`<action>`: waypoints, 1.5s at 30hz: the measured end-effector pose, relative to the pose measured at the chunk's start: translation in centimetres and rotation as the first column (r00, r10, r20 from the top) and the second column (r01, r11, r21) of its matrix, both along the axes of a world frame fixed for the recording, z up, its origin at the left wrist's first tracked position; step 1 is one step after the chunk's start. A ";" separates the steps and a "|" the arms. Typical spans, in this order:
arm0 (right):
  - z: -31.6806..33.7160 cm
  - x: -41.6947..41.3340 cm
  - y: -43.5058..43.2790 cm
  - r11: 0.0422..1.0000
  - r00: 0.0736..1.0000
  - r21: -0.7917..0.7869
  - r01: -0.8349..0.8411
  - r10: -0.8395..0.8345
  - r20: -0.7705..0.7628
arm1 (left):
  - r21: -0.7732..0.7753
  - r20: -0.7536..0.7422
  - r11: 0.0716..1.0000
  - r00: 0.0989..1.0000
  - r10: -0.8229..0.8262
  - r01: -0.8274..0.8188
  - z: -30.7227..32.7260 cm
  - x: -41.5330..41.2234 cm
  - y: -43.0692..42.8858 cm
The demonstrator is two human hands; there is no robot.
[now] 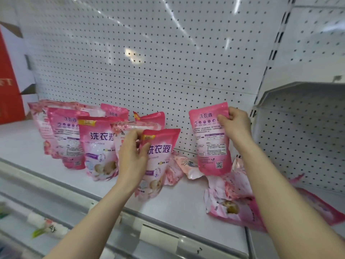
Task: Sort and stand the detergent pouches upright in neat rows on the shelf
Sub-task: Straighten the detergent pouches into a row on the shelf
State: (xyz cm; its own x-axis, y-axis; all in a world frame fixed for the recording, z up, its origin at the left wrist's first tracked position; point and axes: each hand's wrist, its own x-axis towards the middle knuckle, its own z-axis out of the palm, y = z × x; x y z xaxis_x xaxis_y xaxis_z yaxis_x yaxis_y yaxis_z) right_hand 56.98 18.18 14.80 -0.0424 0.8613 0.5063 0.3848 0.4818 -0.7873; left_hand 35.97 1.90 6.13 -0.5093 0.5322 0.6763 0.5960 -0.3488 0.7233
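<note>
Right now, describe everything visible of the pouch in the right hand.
The pouch is glossy pink plastic, back facing the camera: purple characters on top, a row of round icons, small print, a QR code at bottom right. It is nearly upright before the pegboard. The right hand pinches its top right corner. Its base overlaps fallen pouches; contact cannot be told.

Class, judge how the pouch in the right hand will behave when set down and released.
Probably floppy: the pouch, which the right hand grips at its top corner, bulges low. Likely apt to tip: fallen pouches lie crumpled beside it. Its shiny film may be slippery.
</note>
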 end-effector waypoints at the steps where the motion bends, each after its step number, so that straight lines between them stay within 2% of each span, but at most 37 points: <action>1: -0.4 -0.4 0.7 0.999 0.999 -0.032 0.007 -0.008 -0.038 | -0.014 0.000 1.000 1.000 0.016 -0.016 -0.2 -0.5 -0.1; 4: -1.5 -1.3 3.1 0.995 0.989 -0.095 0.012 -0.026 -0.148 | -0.038 -0.017 0.999 1.000 0.021 -0.022 -0.3 -1.7 -0.6; 10: -2.9 -2.0 6.3 0.991 0.934 -0.113 -0.069 0.025 -0.357 | -0.037 -0.087 0.999 0.996 0.032 -0.035 0.4 -2.7 -1.1; 15: -7.1 -0.9 7.4 0.969 0.955 -0.246 -0.005 -0.069 -0.289 | -0.027 -0.112 0.999 0.993 0.036 -0.040 0.5 -2.6 -0.8; 17: -7.6 -0.3 7.4 0.966 0.967 -0.245 0.081 -0.136 -0.215 | -0.018 -0.103 0.999 0.994 0.027 -0.029 0.7 -2.6 -0.8; 19: -7.0 -0.3 6.6 0.972 0.971 -0.128 0.196 -0.210 -0.111 | -0.010 -0.108 1.000 0.994 0.023 -0.024 0.8 -2.7 -0.7; 21: -6.7 -1.2 5.0 0.928 0.943 0.195 0.319 -0.330 0.029 | -0.004 -0.120 1.000 0.992 0.030 -0.030 0.9 -2.8 -0.7; 22: -6.8 -2.1 4.0 0.882 0.929 0.362 0.302 -0.358 0.096 | 0.004 -0.131 0.999 0.991 0.038 -0.038 0.9 -2.8 -0.7; 23: -7.3 -3.1 3.0 0.860 0.922 0.462 0.219 -0.336 0.190 | 0.013 -0.142 0.999 0.989 0.046 -0.044 0.8 -2.8 -0.8; 24: -7.9 -4.3 2.0 0.887 0.911 0.451 0.100 -0.264 0.316 | 0.020 -0.149 0.999 0.988 0.048 -0.045 0.8 -2.8 -0.8; 25: -8.8 -5.4 1.2 0.944 0.872 0.331 -0.002 -0.160 0.462 | 0.024 -0.151 0.999 0.988 0.043 -0.040 0.7 -2.8 -0.9; 27: -10.4 -7.3 0.2 0.998 0.677 -0.048 -0.039 0.062 0.734 | 0.025 -0.156 0.999 0.987 0.033 -0.029 0.6 -2.8 -1.1; 28: -11.2 -7.7 -0.2 0.988 0.570 -0.156 0.005 0.126 0.812 | 0.022 -0.164 0.999 0.986 0.035 -0.032 0.5 -2.8 -1.2; 29: -11.8 -8.0 -0.3 0.985 0.505 -0.172 0.034 0.132 0.853 | 0.019 -0.175 0.999 0.984 0.047 -0.044 0.4 -2.8 -1.5; 31: -12.4 -7.9 -0.4 0.995 0.520 -0.079 0.053 0.040 0.853 | 0.015 -0.188 0.996 0.978 0.092 -0.090 0.1 -3.0 -2.1; 33: -12.5 -7.4 -0.6 0.995 0.590 -0.003 0.097 -0.055 0.805 | 0.044 -0.216 0.988 0.964 0.152 -0.146 -0.5 -3.0 -2.7; 35: -12.1 -6.1 -1.0 0.991 0.702 0.023 0.134 -0.112 0.703 | 0.179 -0.307 0.947 0.899 0.311 -0.267 -1.3 -2.5 -3.4; 37: -11.6 -4.2 -1.8 0.984 0.847 0.017 0.178 -0.162 0.506 | 0.309 -0.376 0.913 0.847 0.375 -0.267 -2.3 -1.4 -3.9; 38: -11.2 -3.2 -2.4 0.982 0.912 -0.021 0.187 -0.165 0.375 | 0.312 -0.413 0.929 0.851 0.324 -0.202 -2.8 -0.7 -3.9; 40: -10.6 -1.0 -3.3 0.981 0.995 -0.169 0.096 -0.093 0.026 | 0.147 -0.428 0.988 0.898 0.100 -0.040 -3.8 1.2 -3.7; 41: -10.4 -0.1 -3.9 0.966 0.984 -0.259 -0.007 -0.040 -0.176 | 0.001 -0.366 1.000 0.930 -0.024 0.026 -4.1 2.2 -3.5; 43: -10.1 1.6 -5.3 0.900 0.876 -0.364 -0.238 0.037 -0.481 | -0.286 -0.144 0.945 0.968 -0.206 0.159 -4.8 3.9 -2.4; 44: -10.0 2.4 -5.9 0.867 0.833 -0.377 -0.326 0.075 -0.548 | -0.381 0.009 0.886 0.960 -0.281 0.263 -5.0 4.6 -1.6; 45: -10.1 3.0 -6.5 0.837 0.813 -0.384 -0.390 0.117 -0.571 | -0.409 0.198 0.818 0.915 -0.352 0.404 -5.1 5.3 -0.8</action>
